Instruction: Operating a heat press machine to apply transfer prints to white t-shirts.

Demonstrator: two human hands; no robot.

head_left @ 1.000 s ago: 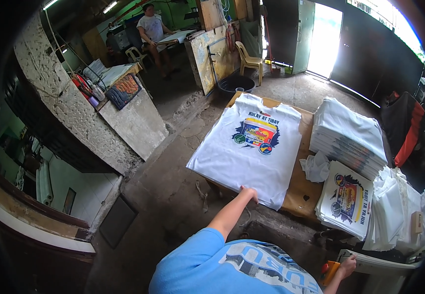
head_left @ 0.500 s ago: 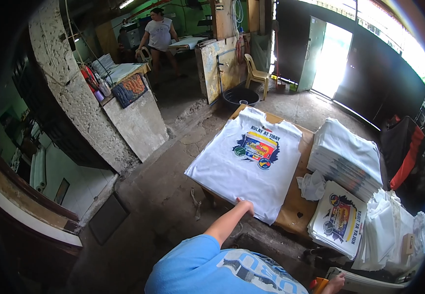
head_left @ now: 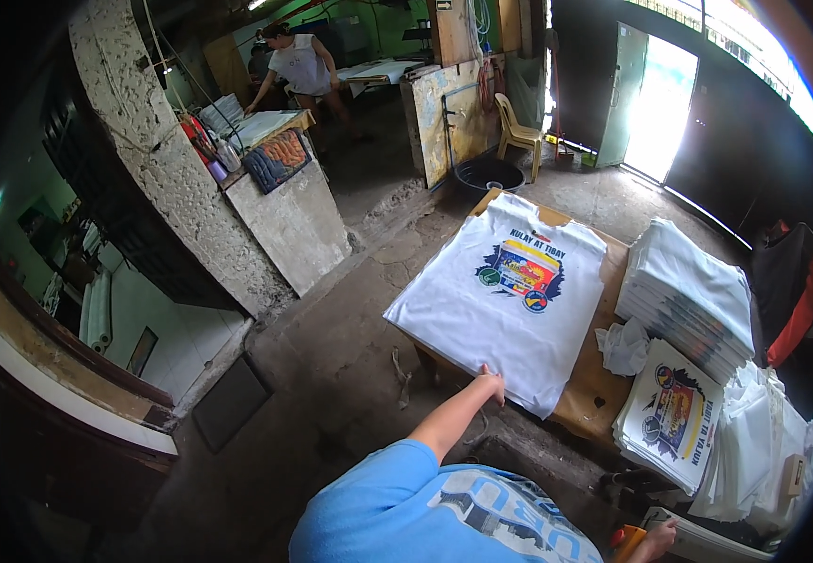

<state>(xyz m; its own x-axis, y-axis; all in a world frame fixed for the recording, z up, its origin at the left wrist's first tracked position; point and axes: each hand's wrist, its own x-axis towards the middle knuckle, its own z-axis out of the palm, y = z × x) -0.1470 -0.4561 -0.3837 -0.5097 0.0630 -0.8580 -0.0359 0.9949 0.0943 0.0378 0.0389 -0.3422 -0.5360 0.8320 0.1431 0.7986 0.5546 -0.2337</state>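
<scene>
A flat white shirt piece (head_left: 481,333) with a colourful print covers the left part of the brown table. My left hand (head_left: 491,383) is at its near hem, thumb on top and fingers curled round the edge. At the bottom right, my right hand (head_left: 655,542) has curled fingers beside an orange-and-red object (head_left: 627,540) and the edge of a pale flat board (head_left: 697,540). What it grips is too small to make out. Printed white sheets (head_left: 666,418) lie in a pile at the table's near right corner.
A tall stack of folded white cloth (head_left: 688,281) stands at the table's right, with a crumpled white cloth (head_left: 623,347) beside it. White bundles (head_left: 753,441) hang at the near right. Beyond the table are a black tub (head_left: 491,175), a cream chair (head_left: 519,136) and another person (head_left: 301,70).
My view has turned, shifting the scene to the right in the picture. My left hand stays at the hem. The other person now leans over, reaching toward the table at the left.
</scene>
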